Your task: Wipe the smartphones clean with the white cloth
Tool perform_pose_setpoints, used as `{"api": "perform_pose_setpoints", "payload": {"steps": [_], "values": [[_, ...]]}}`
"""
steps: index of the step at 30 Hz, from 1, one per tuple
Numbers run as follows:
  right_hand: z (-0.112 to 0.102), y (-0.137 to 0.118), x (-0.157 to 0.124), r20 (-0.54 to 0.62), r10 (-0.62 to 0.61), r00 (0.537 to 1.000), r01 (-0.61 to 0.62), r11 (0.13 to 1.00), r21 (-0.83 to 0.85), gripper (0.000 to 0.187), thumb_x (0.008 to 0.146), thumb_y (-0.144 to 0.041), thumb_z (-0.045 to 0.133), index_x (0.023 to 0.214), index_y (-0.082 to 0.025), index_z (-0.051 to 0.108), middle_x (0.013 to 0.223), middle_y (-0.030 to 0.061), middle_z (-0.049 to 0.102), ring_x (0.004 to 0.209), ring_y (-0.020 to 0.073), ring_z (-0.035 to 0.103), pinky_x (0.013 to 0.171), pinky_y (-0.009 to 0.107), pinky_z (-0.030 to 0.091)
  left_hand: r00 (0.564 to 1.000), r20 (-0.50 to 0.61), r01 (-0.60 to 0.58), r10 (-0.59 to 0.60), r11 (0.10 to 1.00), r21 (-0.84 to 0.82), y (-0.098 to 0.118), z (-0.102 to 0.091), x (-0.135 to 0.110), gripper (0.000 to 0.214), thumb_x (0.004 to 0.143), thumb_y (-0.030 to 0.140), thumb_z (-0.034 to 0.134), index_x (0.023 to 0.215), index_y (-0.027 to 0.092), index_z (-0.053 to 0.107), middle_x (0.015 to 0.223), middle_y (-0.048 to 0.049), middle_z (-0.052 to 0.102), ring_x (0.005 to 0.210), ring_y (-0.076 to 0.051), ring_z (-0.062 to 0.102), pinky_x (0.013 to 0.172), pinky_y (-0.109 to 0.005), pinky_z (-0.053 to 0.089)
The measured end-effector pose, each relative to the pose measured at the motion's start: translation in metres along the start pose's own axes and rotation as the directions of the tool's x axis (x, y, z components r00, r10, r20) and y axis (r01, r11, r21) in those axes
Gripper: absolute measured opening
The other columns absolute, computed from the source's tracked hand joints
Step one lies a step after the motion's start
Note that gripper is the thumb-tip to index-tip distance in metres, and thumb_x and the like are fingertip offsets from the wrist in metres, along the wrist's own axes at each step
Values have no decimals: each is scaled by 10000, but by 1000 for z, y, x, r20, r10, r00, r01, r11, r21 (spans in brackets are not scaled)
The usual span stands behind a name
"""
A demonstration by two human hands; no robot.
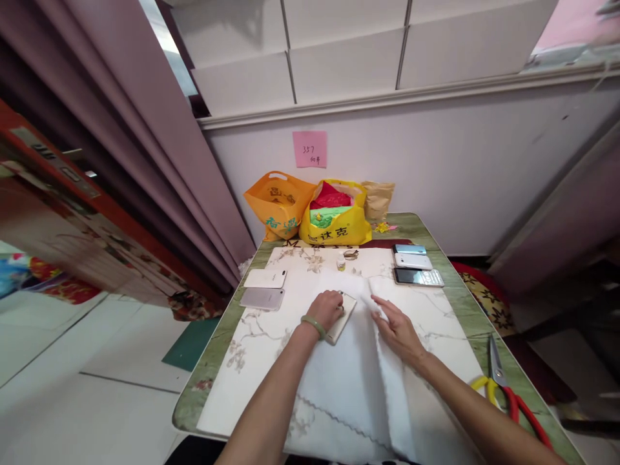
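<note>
My left hand (pixel 328 310), a green bangle at the wrist, is closed over a pale gold phone (pixel 341 323) that lies on a white cloth (pixel 349 374) in the middle of the table. My right hand (pixel 394 323) rests on the cloth beside it, fingers stretched out and pinching a raised fold of the fabric (pixel 375 300). The two hands are about a hand's width apart.
Two phones (pixel 264 288) lie at the left, three more (pixel 415 265) at the back right. A small bottle (pixel 341 263) stands behind the cloth. Orange and yellow bags (pixel 334 223) sit against the wall. Scissors (pixel 506 394) with red and yellow handles lie at the right table edge (pixel 465 303).
</note>
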State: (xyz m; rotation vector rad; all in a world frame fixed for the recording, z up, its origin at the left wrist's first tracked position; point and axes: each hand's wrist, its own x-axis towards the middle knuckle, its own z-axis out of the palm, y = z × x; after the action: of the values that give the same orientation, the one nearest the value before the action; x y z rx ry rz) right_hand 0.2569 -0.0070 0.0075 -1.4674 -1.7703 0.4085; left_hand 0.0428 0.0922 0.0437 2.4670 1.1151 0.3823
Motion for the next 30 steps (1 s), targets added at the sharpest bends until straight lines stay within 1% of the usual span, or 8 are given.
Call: {"api": "perform_pose_setpoints", "payload": {"steps": [3,7,12,16,20,23,27,30], "values": [[-11,3,0,-97,82,992,-79,996,38,329,939,-422,440,1021,-213,680,1359,111,546,1242,258,516,1038,463,426,1000,-14,0,-1,1000,-31,1,-8,5,165,680,103,654,622,222,555,858,-27,639,923,-199,574,860,-315,450],[-21,11,-3,-124,156,980,-151,987,49,348,923,-461,459,927,-205,694,1358,117,545,1193,275,552,1005,455,447,974,-154,157,-168,984,-81,-2,-9,1,192,654,100,654,544,204,536,1153,-67,620,1122,-227,524,946,-340,427],[-25,21,2,-185,197,963,-189,980,61,366,904,-473,476,1038,-200,681,1317,106,577,1174,261,564,1013,421,437,791,-326,483,-518,855,-187,-18,-1,-11,211,701,254,639,524,194,541,870,-57,643,829,-192,597,777,-328,478],[-27,24,9,-209,205,956,-211,978,-5,327,893,-443,474,911,-196,687,1227,101,623,1026,247,630,889,382,493,687,-374,571,-623,781,-252,-17,15,-22,307,722,322,606,470,202,479,673,-2,558,689,-152,565,692,-283,470],[-25,20,18,-178,203,963,-226,967,-119,301,882,-350,431,958,-197,680,1197,86,625,1011,246,622,873,384,485,689,-431,548,-582,808,-215,-4,31,-30,255,721,276,618,506,190,512,951,-71,597,883,-204,576,833,-361,445],[-18,9,25,-129,161,979,-181,970,-164,323,864,-290,407,1027,-197,670,1131,82,650,1030,253,606,881,388,476,744,-486,477,-459,874,-95,-2,35,-34,209,767,281,604,585,191,555,1084,-94,585,1032,-268,534,883,-444,400],[-9,-13,35,-4,36,999,-36,985,-166,344,842,-230,403,1062,-221,667,1058,64,676,984,246,604,867,384,466,823,-426,377,-376,922,-87,-8,31,-35,198,744,258,645,592,194,537,1042,-77,595,1005,-252,540,855,-413,413],[-14,-24,42,-9,12,1000,-13,993,-114,337,855,-238,395,1067,-224,656,1033,58,683,961,241,606,858,381,461,771,-453,408,-447,894,-188,-8,29,-32,233,765,245,625,568,198,512,1014,-61,595,943,-217,552,810,-362,432]]}}
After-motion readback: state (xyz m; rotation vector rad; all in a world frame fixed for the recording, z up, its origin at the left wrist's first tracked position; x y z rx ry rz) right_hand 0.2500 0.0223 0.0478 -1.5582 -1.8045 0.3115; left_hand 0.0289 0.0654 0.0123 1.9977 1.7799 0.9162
